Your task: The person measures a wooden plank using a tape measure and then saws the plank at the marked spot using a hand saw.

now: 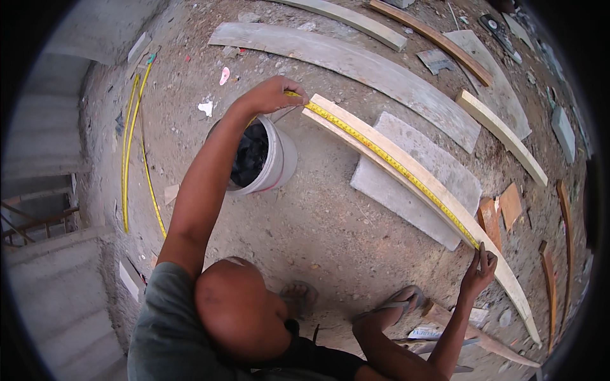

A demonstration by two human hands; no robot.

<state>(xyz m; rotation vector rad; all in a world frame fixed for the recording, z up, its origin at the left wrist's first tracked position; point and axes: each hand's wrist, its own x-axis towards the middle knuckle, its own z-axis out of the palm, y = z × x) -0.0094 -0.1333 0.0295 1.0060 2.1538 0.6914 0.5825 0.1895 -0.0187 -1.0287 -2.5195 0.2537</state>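
A long pale wooden beam (406, 166) runs from upper middle to lower right, with a yellow tape measure (381, 153) stretched along it. At the beam's far left end, my left hand (277, 95) is closed on the tape. My right hand (479, 267) pinches the tape's other visible end against the beam, farther down at the right. More of the tape shows beneath my left wrist, and yellow loops lie on the ground at the far left. Part of its run is hidden behind my left arm.
Under the beam lies a grey concrete slab (419, 149). A white bucket (279, 159) with dark contents stands below my left forearm. Beyond are a long grey board (356, 70) and several timber pieces. My sandalled foot (397, 301) is near the lower middle; concrete steps (57, 286) rise at left.
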